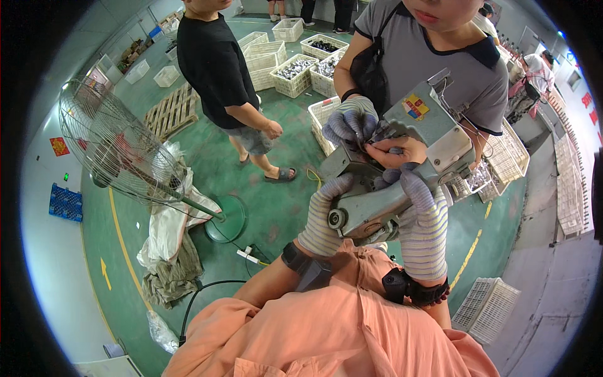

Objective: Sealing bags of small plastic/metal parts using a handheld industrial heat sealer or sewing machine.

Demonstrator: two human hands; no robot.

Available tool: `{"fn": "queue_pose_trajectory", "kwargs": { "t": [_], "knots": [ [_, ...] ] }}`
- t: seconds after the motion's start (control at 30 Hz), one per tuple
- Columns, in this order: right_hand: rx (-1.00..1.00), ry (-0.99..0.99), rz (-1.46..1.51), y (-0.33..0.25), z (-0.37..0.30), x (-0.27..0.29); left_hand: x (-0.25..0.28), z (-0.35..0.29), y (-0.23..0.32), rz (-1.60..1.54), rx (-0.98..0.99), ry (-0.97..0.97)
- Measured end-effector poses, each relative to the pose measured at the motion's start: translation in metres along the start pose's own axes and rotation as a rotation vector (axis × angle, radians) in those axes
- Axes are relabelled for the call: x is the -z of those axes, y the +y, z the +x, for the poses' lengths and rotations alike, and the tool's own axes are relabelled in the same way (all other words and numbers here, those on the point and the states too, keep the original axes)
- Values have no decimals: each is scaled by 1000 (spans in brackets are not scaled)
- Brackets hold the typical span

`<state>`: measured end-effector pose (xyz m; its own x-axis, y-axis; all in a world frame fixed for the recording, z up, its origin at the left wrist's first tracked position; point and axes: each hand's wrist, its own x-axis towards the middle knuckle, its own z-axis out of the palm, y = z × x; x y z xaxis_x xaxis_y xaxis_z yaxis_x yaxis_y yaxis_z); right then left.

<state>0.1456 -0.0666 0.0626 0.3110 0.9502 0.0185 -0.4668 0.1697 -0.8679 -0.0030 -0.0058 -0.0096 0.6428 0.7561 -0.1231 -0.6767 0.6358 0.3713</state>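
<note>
A grey-green metal machine [377,204] that looks like a sewing machine head stands in front of me, with a round knob at its near end. My left hand [328,210], in a striped knit glove, wraps round its left side; some of the fingertips are hidden. Against the right side, my right hand [422,217] in a matching glove curls its fingers over the arm. Just beyond, a co-worker's gloved hand [353,120] and the co-worker's other hand [399,152] pinch at something small on the machine; I cannot make it out.
A wire-caged floor fan [119,147] on a green base stands left, beside white sacks [164,235]. Another person in black [210,69] stands beyond it. Crates of metal parts [294,70] sit behind, near a wooden pallet [171,112]. Stacked crates [485,308] lie lower right.
</note>
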Motion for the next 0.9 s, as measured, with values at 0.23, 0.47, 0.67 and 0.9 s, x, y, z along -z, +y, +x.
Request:
{"fn": "queue_pose_trajectory", "kwargs": {
  "t": [0.23, 0.47, 0.67, 0.9],
  "knots": [
    [9, 20, -14, -2, -1, 2, 9, 7, -5, 3, 2, 14],
    [-11, 5, 18, -1, 3, 8, 5, 9, -7, 3, -1, 10],
    [-27, 24, 38, -7, 3, 4, 1, 11, -7, 34, -9, 25],
    [-23, 12, 11, -10, 9, 7, -1, 15, -9, 13, -10, 39]
  ]
}}
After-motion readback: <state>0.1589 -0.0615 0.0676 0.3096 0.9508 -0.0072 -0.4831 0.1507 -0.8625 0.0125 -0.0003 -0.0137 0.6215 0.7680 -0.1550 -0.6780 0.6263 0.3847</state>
